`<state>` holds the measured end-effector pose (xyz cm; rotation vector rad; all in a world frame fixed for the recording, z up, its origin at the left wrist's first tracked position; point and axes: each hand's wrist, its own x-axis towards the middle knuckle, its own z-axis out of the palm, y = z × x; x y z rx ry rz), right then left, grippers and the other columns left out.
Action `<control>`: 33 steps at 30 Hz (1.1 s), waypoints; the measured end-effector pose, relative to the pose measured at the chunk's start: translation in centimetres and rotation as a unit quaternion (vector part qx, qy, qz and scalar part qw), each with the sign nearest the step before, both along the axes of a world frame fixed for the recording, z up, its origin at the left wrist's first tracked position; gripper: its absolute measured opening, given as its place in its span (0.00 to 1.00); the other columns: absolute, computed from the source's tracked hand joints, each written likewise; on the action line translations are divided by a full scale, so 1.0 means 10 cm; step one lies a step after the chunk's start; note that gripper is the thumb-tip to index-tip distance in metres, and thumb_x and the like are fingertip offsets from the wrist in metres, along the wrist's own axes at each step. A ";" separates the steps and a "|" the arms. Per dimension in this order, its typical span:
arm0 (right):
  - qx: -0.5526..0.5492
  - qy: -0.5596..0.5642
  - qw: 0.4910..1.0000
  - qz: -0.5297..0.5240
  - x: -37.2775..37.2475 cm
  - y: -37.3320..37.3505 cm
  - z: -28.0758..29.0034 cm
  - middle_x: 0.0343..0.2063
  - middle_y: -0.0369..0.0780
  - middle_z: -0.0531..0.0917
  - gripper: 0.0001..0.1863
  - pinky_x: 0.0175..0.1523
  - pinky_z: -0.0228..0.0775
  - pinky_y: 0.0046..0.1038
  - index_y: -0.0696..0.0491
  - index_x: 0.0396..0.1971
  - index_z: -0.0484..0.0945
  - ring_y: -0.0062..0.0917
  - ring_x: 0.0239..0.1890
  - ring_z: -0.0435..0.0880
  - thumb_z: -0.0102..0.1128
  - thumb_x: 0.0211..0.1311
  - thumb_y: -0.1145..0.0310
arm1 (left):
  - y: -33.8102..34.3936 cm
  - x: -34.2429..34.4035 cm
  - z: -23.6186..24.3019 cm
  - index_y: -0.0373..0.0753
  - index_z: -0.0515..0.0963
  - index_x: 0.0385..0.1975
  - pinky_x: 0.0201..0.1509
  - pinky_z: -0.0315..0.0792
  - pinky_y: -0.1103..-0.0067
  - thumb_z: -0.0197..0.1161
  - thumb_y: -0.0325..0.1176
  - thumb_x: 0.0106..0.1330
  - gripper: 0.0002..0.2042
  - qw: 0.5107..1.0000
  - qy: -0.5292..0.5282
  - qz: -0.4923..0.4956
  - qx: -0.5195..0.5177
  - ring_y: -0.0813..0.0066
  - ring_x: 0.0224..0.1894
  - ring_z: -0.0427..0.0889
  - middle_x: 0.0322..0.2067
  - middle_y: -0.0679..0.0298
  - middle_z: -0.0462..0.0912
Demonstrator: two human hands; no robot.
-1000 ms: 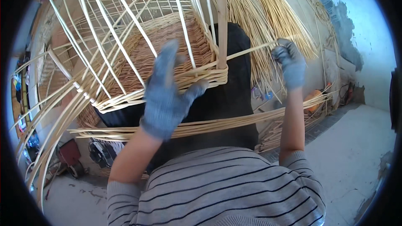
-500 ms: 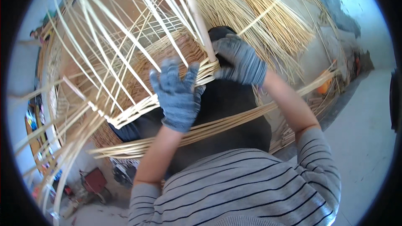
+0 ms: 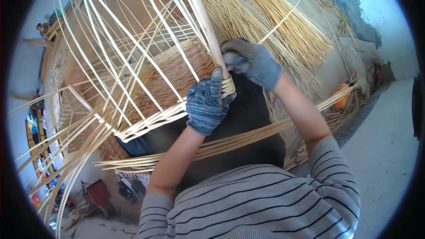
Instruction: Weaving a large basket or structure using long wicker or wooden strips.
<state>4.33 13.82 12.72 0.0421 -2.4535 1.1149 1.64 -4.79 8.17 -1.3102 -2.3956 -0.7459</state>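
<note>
A partly woven wicker basket point(image 3: 175, 66) lies tilted across my lap, its pale upright rods fanning up and away. At its near right corner a thick wooden post point(image 3: 207, 24) rises, with pale strands wrapped round its foot. My left hand point(image 3: 206, 104), in a grey knit glove, is closed on the woven edge at that corner, thumb against the post's base. Just right of the post is my gloved right hand point(image 3: 254, 62), fingers curled and smeared by motion. A pale wicker rod point(image 3: 281, 20) sticks out from it toward the upper right; where the fingers grip is hidden.
Large bundles of loose wicker rods point(image 3: 287, 17) lie on the floor beyond the basket. A thin bundle of rods point(image 3: 248, 128) crosses my dark-covered lap. Long loose ends point(image 3: 66, 150) spread out at the left. An orange object point(image 3: 341, 96) is at the right; a dark red seat point(image 3: 97, 192) stands lower left.
My left hand has moved right along the basket's edge, from spread fingers to a grip at the corner. My right hand stays beside the post, fingers shifting; the basket has shifted slightly.
</note>
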 end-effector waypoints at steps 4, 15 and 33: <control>-0.603 -0.138 0.778 -0.114 0.11 0.21 -0.25 0.18 0.34 0.74 0.14 0.28 0.71 0.20 0.56 0.34 0.73 0.18 0.22 0.74 0.47 0.63 0.60 | 0.04 0.02 0.03 0.33 0.59 0.57 0.33 0.68 0.71 0.73 0.42 0.37 0.44 1.000 -0.015 0.002 -0.023 0.64 0.28 0.74 0.27 0.61 0.75; -0.602 0.054 0.796 -0.005 0.29 -0.10 -0.48 0.24 0.38 0.71 0.15 0.53 0.66 0.41 0.56 0.29 0.68 0.27 0.32 0.76 0.44 0.65 0.59 | -0.04 -0.04 -0.08 0.40 0.62 0.57 0.38 0.69 0.69 0.64 0.43 0.48 0.34 0.999 -0.033 -0.004 -0.031 0.63 0.35 0.75 0.35 0.58 0.75; -0.007 -0.363 0.928 0.084 -0.34 -0.17 0.36 0.29 0.42 0.81 0.17 0.36 0.76 0.23 0.61 0.41 0.73 0.27 0.30 0.81 0.59 0.54 0.68 | 0.64 1.00 0.76 0.34 0.74 0.28 0.42 0.70 0.62 0.54 0.43 0.57 0.15 0.942 -0.020 -0.334 0.006 0.62 0.32 0.76 0.24 0.56 0.74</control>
